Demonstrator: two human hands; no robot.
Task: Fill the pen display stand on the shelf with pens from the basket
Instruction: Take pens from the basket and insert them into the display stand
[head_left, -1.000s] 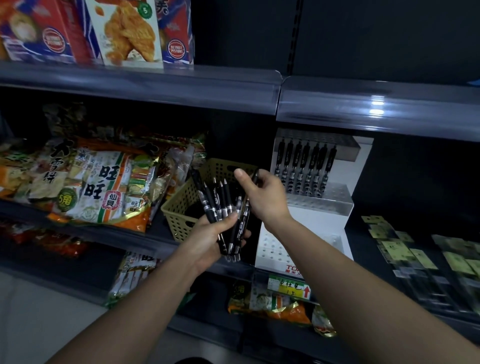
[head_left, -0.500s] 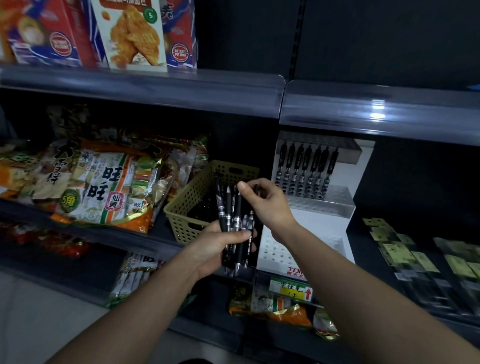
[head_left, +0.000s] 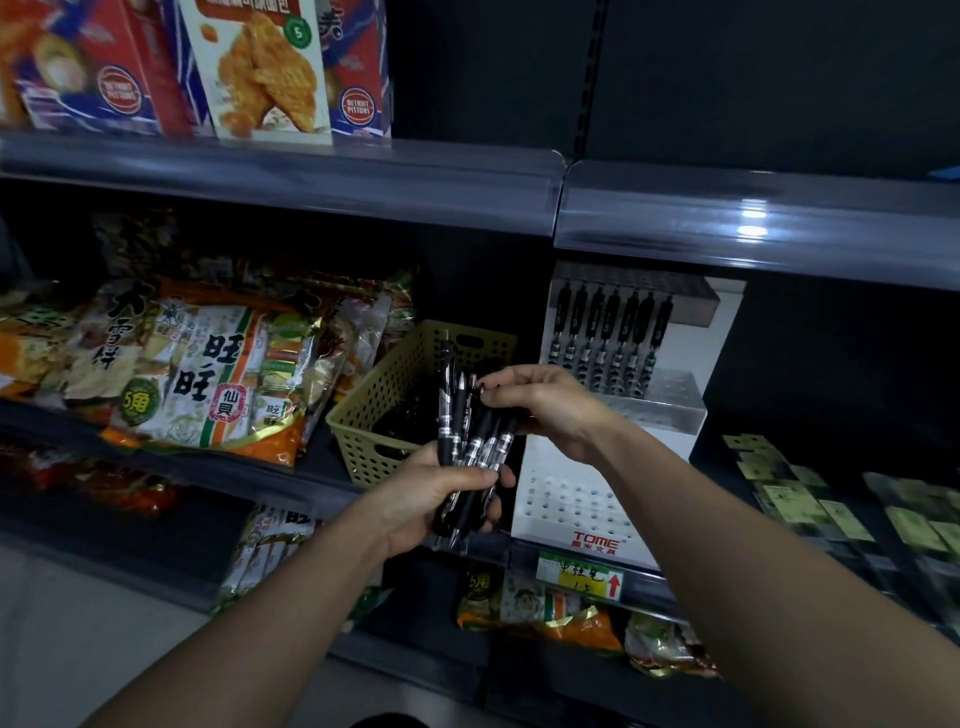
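Seven pens (head_left: 613, 325) in the stand (head_left: 571, 501), about six in the left hand's (head_left: 418, 501) clenched fingers (head_left: 467, 480), one in the right hand's (head_left: 550, 405) pinch.

Fig. Both arms bare, entering from the lower edge and converging toward centre; the left forearm (head_left: 249, 629) rises from lower left, the right forearm (head_left: 769, 561) from lower right and reaches higher. The left hand (head_left: 426, 501) sits low, fingers and thumb curled round the lower part of a bundle of pens (head_left: 470, 436), held roughly upright; the thumb lies across the front of the barrels. The right hand (head_left: 550, 410) is above and to the right of it, wrist bent, back of the hand upward; its fingertips (head_left: 488, 384) are curled and pinch the upper ends of the bundle.
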